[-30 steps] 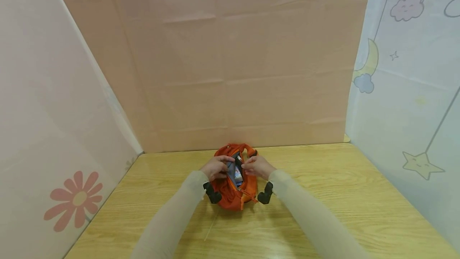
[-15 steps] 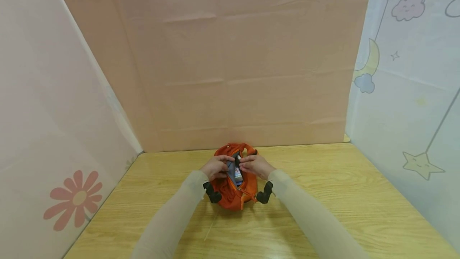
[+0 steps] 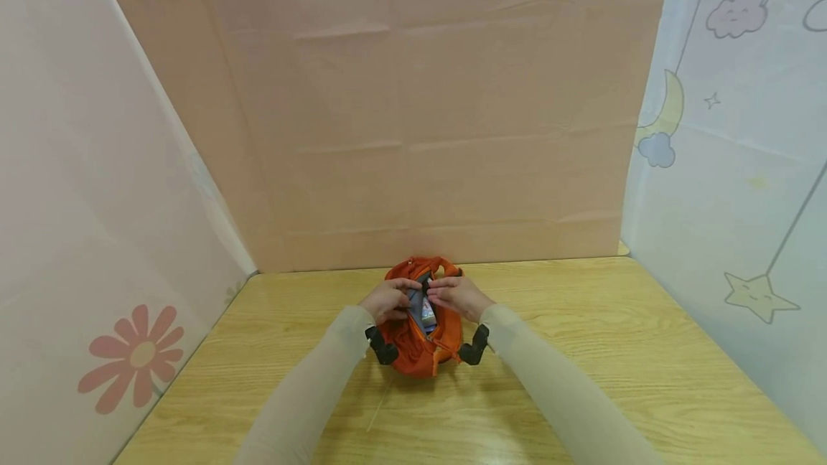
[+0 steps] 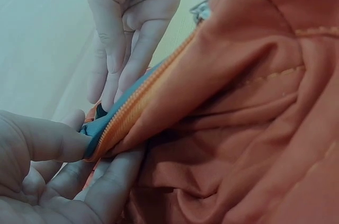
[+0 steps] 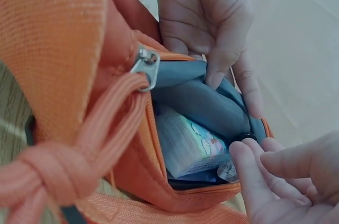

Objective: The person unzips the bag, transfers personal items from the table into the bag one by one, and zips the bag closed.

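Note:
An orange bag [image 3: 413,361] stands on the table with its zipper open and its grey lining [image 5: 193,99] showing. My left hand [image 3: 388,300] pinches the zipper edge [image 4: 122,115], thumb inside and fingers outside. Fairly straight fingers of my right hand [image 3: 459,296] reach into the opening from the other side. Right at its fingertips are a small black round thing [image 5: 247,136] and a clear piece with fine print [image 5: 228,172]. A plastic-wrapped pack with a colourful print [image 5: 190,142] lies inside the bag.
A knotted orange cord [image 5: 58,173] hangs from the metal zipper pull [image 5: 146,68]. The bag rests on a wooden table [image 3: 581,343], near the brown back panel [image 3: 452,163]. Printed white sheets [image 3: 730,235] line the sides. A black wrist camera [image 3: 474,345] sits on each wrist.
My right hand has shifted slightly left over the opening, its fingers straighter than before. More of the black thing showed by its fingertips earlier. My left hand and the bag have stayed put.

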{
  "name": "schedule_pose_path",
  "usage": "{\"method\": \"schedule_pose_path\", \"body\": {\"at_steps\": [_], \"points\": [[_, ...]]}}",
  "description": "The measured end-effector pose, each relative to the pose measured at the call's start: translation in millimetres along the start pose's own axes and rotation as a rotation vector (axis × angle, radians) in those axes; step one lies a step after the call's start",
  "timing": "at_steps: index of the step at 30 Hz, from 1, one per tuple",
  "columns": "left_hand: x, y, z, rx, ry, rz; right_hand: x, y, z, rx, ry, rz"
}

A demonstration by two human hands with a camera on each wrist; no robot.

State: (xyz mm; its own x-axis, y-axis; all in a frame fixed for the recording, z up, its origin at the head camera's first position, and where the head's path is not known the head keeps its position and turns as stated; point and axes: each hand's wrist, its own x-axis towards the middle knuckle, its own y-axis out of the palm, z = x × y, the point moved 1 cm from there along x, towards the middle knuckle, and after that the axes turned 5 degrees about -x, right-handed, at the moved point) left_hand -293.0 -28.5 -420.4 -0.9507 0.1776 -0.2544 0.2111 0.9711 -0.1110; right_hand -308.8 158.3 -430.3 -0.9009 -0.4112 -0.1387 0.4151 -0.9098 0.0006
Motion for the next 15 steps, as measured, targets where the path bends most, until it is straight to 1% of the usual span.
{"method": "schedule_pose_path", "body": {"at_steps": [3,7,11,15], "points": [[0.5,-0.3,0.2,0.001,0.0,0.003,-1,0,1,0.008,0.008,0.012],[-0.2,-0.3,-0.5,0.001,-0.008,0.004,-2,-3,2,-0.007,-0.005,0.067],[-1.6,-0.5,-1.6,-0.012,-0.01,0.01,-4,-14,3,-0.037,-0.033,0.114],[-4.6,-0.9,-3.4,-0.01,0.004,0.013,-9,-27,4,-0.047,-0.066,0.157]]}}
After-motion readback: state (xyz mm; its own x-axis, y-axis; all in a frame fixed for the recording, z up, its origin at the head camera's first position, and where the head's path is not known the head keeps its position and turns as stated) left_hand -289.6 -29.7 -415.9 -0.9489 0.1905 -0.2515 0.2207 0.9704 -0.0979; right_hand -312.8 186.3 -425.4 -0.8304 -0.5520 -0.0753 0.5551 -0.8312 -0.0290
